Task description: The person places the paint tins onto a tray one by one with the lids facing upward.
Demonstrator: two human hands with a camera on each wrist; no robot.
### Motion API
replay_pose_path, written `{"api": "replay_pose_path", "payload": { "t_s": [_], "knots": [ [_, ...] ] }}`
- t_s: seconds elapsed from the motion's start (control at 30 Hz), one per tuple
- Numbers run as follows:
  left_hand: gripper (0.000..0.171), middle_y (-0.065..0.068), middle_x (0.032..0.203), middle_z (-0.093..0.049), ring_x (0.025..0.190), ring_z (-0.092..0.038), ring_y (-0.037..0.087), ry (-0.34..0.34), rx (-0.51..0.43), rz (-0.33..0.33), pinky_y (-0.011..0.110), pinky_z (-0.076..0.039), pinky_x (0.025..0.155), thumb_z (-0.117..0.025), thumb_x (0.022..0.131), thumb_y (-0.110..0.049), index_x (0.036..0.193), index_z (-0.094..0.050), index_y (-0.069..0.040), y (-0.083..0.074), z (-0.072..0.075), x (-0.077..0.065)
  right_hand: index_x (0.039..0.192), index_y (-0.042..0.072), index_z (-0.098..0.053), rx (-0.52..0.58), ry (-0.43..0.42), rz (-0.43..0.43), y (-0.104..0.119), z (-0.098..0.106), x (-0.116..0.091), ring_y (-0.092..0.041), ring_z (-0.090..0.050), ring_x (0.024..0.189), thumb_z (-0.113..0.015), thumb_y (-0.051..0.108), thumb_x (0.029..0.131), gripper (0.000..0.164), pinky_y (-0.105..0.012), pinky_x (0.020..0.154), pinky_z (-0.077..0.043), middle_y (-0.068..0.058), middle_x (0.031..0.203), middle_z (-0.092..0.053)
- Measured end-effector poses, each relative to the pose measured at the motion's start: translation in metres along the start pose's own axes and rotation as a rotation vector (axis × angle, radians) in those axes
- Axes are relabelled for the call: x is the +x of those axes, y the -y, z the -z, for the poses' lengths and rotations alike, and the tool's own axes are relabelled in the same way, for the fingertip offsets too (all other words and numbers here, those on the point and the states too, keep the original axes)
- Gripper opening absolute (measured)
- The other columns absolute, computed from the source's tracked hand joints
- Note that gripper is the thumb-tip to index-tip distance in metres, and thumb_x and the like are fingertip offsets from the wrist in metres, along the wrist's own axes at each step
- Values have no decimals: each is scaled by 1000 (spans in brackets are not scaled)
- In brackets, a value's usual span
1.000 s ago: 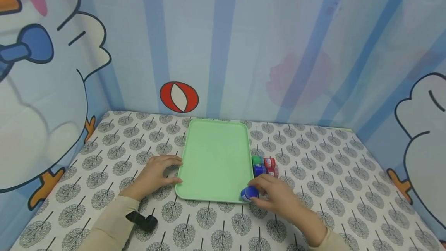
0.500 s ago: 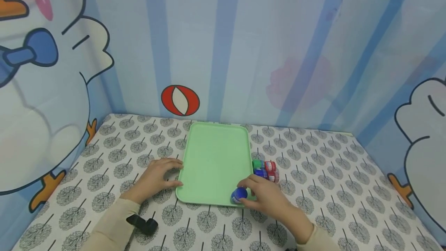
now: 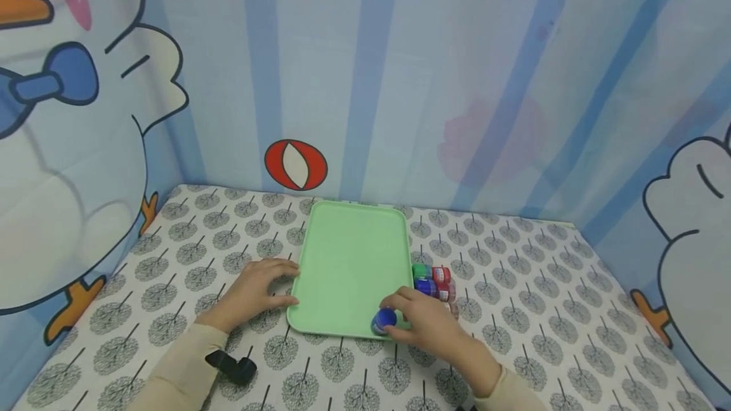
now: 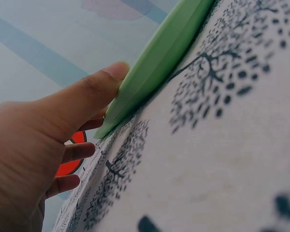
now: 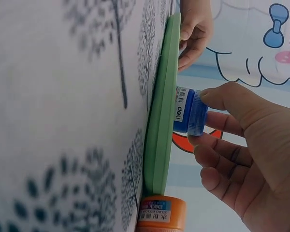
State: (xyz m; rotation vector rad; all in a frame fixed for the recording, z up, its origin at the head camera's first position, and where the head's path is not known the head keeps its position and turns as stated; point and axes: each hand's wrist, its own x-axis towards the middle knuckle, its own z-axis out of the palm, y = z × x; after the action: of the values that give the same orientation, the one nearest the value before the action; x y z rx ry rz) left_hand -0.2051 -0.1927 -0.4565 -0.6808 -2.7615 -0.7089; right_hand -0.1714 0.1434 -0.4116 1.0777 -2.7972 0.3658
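The right hand [image 3: 431, 323] pinches a small blue paint jar [image 5: 188, 111] by its lid, between thumb and fingers. That jar stands upright on the light green tray [image 3: 356, 259], near its front right corner. At the tray's left rim, the left hand [image 3: 249, 293] touches the edge with thumb and fingertips spread apart. From the left wrist view, the left thumb [image 4: 99, 82] lies against the tray's side, with other fingers loosely bent beyond it.
Several paint jars lie along the tray's right side, among them a green jar [image 3: 421, 271], a red jar [image 3: 441, 274] and another blue jar [image 3: 424, 287]. An orange jar [image 5: 162, 212] sits beside the tray in the right wrist view. A tree-patterned cloth [image 3: 502, 271] covers the table.
The right hand has carried the blue paint jar leftward from the tray's front right corner to a spot slightly further in. The left hand stays at the tray's left rim.
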Motion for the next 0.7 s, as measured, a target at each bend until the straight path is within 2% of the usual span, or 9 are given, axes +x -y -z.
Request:
{"api": "replay_pose_path", "payload": {
  "t_s": [0.43,0.7],
  "knots": [
    [53,5,127,-64,121,-56,30,19,-14,9,60,-39,103,-79,74,-40,118,-67,-14,0,2,0,112,15,-67,-31,16,4,2,-4,4,-7,-63,80,-73,32,83,34,-16,68,-54,3,103,-66],
    [54,6,128,-63,123,-55,32,6,-27,17,62,-38,103,-80,72,-40,118,-67,-14,0,1,-1,113,15,-67,-40,30,-9,4,-2,4,-9,-64,86,-72,35,84,35,-21,73,-57,2,105,-67]
  ]
}}
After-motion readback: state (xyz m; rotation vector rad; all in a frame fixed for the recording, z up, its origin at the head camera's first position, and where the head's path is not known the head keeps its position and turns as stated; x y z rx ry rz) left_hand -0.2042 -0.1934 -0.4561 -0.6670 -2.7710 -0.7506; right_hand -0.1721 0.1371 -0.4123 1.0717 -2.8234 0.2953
